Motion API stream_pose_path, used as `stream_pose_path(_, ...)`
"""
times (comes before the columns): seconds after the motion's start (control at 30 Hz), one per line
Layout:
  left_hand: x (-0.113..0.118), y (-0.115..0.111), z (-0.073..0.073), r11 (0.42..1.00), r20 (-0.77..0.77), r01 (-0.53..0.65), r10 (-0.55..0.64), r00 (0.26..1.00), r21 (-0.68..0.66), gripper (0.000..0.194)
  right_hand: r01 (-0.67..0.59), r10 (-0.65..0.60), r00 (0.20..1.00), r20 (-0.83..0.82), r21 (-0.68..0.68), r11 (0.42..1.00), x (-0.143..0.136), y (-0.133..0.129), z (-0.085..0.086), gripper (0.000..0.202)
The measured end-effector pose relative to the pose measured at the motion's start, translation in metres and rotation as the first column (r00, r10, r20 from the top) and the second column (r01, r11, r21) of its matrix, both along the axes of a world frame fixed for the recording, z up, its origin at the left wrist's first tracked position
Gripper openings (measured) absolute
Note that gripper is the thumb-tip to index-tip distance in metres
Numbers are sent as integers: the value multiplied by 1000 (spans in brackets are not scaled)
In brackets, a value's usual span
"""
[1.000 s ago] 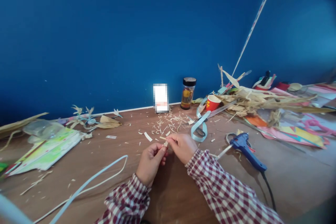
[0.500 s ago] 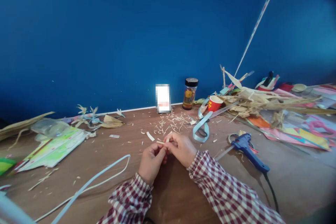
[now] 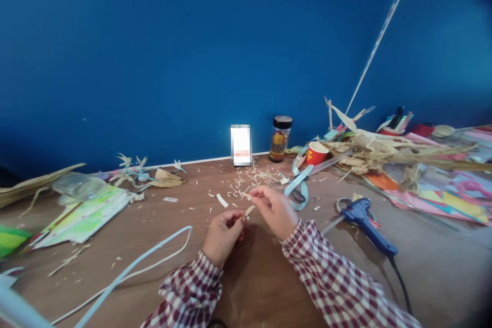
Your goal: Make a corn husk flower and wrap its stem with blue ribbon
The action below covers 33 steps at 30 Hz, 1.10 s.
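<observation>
Low over the brown table, my left hand (image 3: 223, 233) is closed in a pinch with thumb against forefinger. A short, narrow pale strip (image 3: 249, 210), perhaps dried husk, sticks out from its fingertips up and to the right. Just right of it is my right hand (image 3: 275, 211), fingers bent and drawn together, slightly blurred. A pale bit shows by its fingertips; whether it is pinched or lies behind on the table is unclear. Beyond the hands, thin pale shavings (image 3: 258, 178) are scattered on the tabletop, with a wider white strip (image 3: 222, 200) nearby.
A blue glue gun (image 3: 361, 219) lies to the right, its cord trailing forward. Light-blue ribbon (image 3: 296, 182), a red paper cup (image 3: 317, 153), a lidded jar (image 3: 280, 139) and dried husks (image 3: 388, 146) stand behind. A pale-blue looped strip (image 3: 142, 259) and painted sheet (image 3: 92, 212) are left.
My right hand has drawn away from my left hand, to the right, exposing more of the pale strip. My left hand keeps its pinch. The view has shifted slightly.
</observation>
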State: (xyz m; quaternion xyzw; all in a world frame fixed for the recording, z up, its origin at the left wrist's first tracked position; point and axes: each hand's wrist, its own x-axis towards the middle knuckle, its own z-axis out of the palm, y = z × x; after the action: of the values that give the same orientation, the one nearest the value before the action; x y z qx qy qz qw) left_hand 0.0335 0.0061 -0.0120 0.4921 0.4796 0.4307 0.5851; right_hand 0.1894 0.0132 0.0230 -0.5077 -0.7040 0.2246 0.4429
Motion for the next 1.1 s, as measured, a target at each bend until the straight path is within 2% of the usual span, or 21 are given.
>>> stream_pose_path(0.2, 0, -1, 2, 995, -58, -77, 81, 995, 63, 25, -71, 72, 993, 94, -23, 997, -11, -6, -7, 15)
stream_pose_path(0.27, 0, -1, 4, 991, 16, -132, 132, 991, 29, 24, -70, 74, 993, 97, -36, 997, -12, -6, -10, 14)
stream_pose_path(0.4, 0, 1, 7, 968, 259, -191, 229, 938, -166, 27, -95, 100, 991, 89, -63, 993, -14, -7, -13, 13)
stream_pose_path(0.53, -2, 2, 10, 947, 334, -210, 284, 899, -242, 29, -51, 53, 994, 100, -27, 998, -13, -5, -14, 15)
stream_pose_path(0.67, -1, 1, 10, 956, 284, -220, 269, 920, -194, 28, -29, 28, 997, 65, 9, 1000, -11, -4, -12, 14)
stream_pose_path(0.77, 1, 1, 7, 965, 253, -212, 245, 936, -153, 37, -36, 36, 999, 34, -17, 999, -12, -5, -10, 14)
stream_pose_path(0.97, 3, -1, 4, 993, 215, -119, 113, 970, 15, 42, -54, 60, 994, 88, -77, 996, -13, -7, -9, 18)
stream_pose_path(1.1, 5, -5, 6, 1000, 149, -31, 30, 988, 3, 35, -51, 59, 995, 83, -91, 995, -11, -6, -8, 22)
